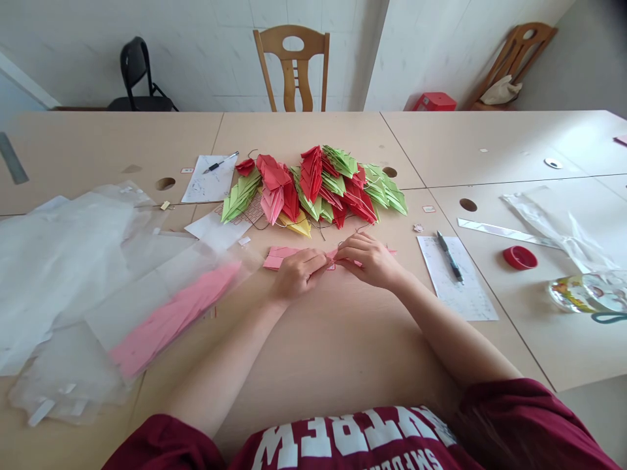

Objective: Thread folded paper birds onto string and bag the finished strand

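Observation:
My left hand (297, 272) and my right hand (369, 259) meet on a piece of pink folded paper (278, 257) lying flat on the table. Both hands have curled fingers pinching the paper at its middle fold. Just beyond them lies a heap of folded red, green, pink and yellow paper pieces (313, 187) strung on dark thread. To my left a clear plastic sleeve holds a stack of pink paper sheets (171, 318).
Loose plastic sleeves (59, 274) cover the table's left. A paper sheet with a pen (449, 258) lies at the right, another sheet with a pen (221, 163) at the back left. A red lid (520, 258), a ruler (504, 232) and a tape roll (590, 292) sit at the right. Chairs (292, 65) stand behind.

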Available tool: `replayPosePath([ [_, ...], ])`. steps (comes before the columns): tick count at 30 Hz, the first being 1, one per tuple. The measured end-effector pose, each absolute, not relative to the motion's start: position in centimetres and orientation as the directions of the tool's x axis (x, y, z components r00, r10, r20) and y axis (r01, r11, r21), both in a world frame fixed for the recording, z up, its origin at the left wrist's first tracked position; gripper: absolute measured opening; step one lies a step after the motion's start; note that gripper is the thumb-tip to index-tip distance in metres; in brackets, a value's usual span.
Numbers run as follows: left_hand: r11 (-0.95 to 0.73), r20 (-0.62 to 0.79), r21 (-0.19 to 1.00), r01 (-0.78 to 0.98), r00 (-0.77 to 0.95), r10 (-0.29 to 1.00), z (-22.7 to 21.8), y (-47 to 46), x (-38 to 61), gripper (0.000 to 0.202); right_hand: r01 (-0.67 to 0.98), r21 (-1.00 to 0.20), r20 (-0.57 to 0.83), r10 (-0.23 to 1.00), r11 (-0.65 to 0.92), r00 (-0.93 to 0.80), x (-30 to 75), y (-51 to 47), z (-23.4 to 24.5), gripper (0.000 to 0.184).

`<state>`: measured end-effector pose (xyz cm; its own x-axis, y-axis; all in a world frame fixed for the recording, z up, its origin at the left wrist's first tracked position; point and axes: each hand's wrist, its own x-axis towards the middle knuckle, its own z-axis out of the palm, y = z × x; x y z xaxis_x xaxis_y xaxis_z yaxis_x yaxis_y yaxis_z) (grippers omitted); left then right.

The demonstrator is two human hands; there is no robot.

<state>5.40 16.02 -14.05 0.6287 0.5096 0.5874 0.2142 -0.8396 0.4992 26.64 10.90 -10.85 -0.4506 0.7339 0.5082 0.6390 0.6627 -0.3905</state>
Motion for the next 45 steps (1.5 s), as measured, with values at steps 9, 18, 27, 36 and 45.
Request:
replayPosePath([
  [9, -0.829, 0.598, 0.526, 0.192, 0.610, 0.520, -13.5, 16.3, 5.5, 0.012, 0.554, -0.511, 0.531, 0.749, 0.657, -0.398, 26.0, 10.3, -10.7, 0.015],
  [18, -0.874, 0.593, 0.382, 0.302, 0.645, 0.482, -13.8, 16.0, 5.5, 0.014, 0.613, -0.488, 0.539, 0.767, 0.621, -0.347, 24.9, 10.2, -11.2, 0.007],
  [27, -0.862, 0.558, 0.424, 0.277, 0.670, 0.489, -13.3, 15.7, 5.7, 0.021, 0.620, -0.394, 0.547, 0.715, 0.679, -0.435, 24.3, 10.0, -11.9, 0.017],
  [36, -0.840, 0.645, 0.516, 0.169, 0.568, 0.511, -13.8, 16.5, 5.3, 0.016, 0.618, -0.547, 0.535, 0.803, 0.565, -0.261, 26.3, 10.4, -10.7, 0.013],
  [45, -0.902, 0.607, 0.297, 0.313, 0.667, 0.431, -13.2, 15.6, 5.6, 0.013, 0.659, -0.394, 0.489, 0.753, 0.640, -0.439, 25.8, 10.3, -10.3, 0.015],
])
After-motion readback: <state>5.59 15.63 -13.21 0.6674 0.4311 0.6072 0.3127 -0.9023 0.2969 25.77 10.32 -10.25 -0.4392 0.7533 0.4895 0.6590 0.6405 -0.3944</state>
